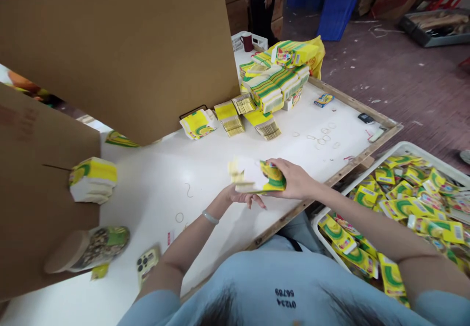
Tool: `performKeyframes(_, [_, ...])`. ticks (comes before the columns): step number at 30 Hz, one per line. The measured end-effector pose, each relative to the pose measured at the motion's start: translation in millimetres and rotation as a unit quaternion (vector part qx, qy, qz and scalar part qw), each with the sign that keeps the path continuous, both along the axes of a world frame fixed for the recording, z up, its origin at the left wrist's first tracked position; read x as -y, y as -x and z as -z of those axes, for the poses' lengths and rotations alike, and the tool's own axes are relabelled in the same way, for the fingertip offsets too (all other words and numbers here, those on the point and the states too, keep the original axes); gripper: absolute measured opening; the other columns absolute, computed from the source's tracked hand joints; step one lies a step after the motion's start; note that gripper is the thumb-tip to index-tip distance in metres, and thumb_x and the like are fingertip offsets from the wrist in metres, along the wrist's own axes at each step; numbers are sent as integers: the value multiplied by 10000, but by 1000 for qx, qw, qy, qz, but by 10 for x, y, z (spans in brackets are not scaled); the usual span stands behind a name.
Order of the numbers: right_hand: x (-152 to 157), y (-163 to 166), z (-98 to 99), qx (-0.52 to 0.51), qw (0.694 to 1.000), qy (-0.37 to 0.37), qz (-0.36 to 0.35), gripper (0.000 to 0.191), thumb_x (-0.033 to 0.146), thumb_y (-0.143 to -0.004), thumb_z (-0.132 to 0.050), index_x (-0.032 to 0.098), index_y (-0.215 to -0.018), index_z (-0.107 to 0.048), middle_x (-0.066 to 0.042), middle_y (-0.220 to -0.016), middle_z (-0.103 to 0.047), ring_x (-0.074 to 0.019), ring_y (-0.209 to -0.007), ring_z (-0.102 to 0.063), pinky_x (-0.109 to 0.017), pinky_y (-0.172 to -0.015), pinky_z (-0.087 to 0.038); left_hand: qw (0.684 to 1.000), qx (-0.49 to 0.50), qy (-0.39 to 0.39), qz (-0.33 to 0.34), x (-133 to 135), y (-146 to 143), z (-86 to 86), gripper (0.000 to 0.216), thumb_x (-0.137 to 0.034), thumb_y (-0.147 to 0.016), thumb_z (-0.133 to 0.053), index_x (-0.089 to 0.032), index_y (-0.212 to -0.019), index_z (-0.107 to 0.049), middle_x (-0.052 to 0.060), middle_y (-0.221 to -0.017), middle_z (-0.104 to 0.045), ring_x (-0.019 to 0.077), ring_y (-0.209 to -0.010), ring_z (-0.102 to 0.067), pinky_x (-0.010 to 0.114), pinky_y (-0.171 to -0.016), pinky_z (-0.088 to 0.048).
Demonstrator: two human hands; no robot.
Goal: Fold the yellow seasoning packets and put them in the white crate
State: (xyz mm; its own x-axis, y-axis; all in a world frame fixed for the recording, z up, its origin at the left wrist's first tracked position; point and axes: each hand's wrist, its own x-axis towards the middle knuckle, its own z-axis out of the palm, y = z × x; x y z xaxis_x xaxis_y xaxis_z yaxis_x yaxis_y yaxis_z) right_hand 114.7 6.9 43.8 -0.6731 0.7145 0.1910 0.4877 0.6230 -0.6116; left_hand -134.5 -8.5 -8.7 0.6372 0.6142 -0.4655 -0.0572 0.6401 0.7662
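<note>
Both my hands hold one stack of flat yellow-and-green cartons (257, 175) just above the white table (157, 179). My right hand (293, 179) wraps round the stack's right end, fingers closed over the top. My left hand (240, 197) supports it from below, fingers curled under; a pale bracelet sits on that wrist. More stacks of the same cartons (271, 88) are piled at the table's far side, with smaller fanned bundles (229, 117) in front of them. A white crate (404, 149) at my right is full of loose yellow-green cartons.
Large brown cardboard sheets (121, 47) stand at the left and back. A bundle (93, 179), a cup-like object (88, 248) and a phone (147, 262) lie at the left. Rubber bands (323, 137) are scattered on the table. A person (261, 0) stands beyond the table.
</note>
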Motion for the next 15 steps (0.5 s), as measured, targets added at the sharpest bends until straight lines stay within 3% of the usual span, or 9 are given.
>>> performKeyframes(2, [61, 9, 108, -1, 991, 54, 124, 858, 552, -756, -795, 176, -1436, -431, -191, -1380, -622, -345, -1223, -651, -470, -984, -551, 999, 11, 28, 22, -35, 85, -33, 899, -903, -834, -381, -199, -1337, -623, 169, -1352, -655, 404, -1252, -620, 534, -903, -590])
performKeyframes(4, [121, 47, 181, 28, 973, 89, 209, 828, 539, -782, -770, 183, -1438, -411, -187, -1385, -621, -355, -1229, -651, -480, -993, -539, 999, 11, 8, -51, -15, 117, -4, 1120, -1029, -700, -218, -230, -1398, -576, 186, -1438, -605, 423, -1347, -553, 573, -1004, -535])
performKeyframes(5, [143, 75, 199, 56, 965, 101, 235, 806, 535, -790, -762, 189, -1431, -418, -184, -1370, -629, -360, -1209, -660, -483, -979, -541, 992, -6, -32, -120, 11, 97, 43, 1117, -1037, -680, -256, -265, -1439, -528, 175, -1496, -557, 406, -1388, -519, 576, -1064, -495])
performKeyframes(7, [160, 141, 206, 125, 952, 108, 257, 765, 530, -794, -758, 194, -1409, -450, -180, -1318, -652, -371, -1152, -677, -483, -928, -551, 952, -72, -152, -257, 81, -13, 193, 1022, -960, -690, -523, -346, -1499, -416, 133, -1607, -426, 365, -1472, -425, 563, -1159, -407])
performKeyframes(10, [130, 226, 183, 218, 941, 77, 246, 693, 505, -802, -754, 175, -1359, -507, -194, -1240, -671, -380, -1093, -680, -466, -857, -564, 865, -164, -305, -362, 185, -263, 479, 951, -673, -680, -838, -329, -1457, -410, 126, -1598, -382, 325, -1503, -363, 527, -1200, -361])
performKeyframes(13, [72, 261, 174, 261, 942, 22, 208, 664, 477, -802, -764, 129, -1316, -527, -223, -1209, -671, -386, -1128, -654, -501, -960, -532, 800, -195, -350, -447, 240, -450, 682, 723, -538, -703, -877, -268, -1267, -513, 111, -1355, -525, 290, -1302, -525, 470, -1049, -494])
performKeyframes(15, [31, 250, 169, 251, 952, -5, 174, 725, 459, -780, -795, 109, -1341, -497, -247, -1287, -644, -404, -1232, -606, -584, -1113, -427, 777, -197, -352, -484, 256, -507, 734, 614, -489, -705, -890, -255, -1158, -546, 83, -1206, -554, 261, -1154, -573, 411, -925, -534])
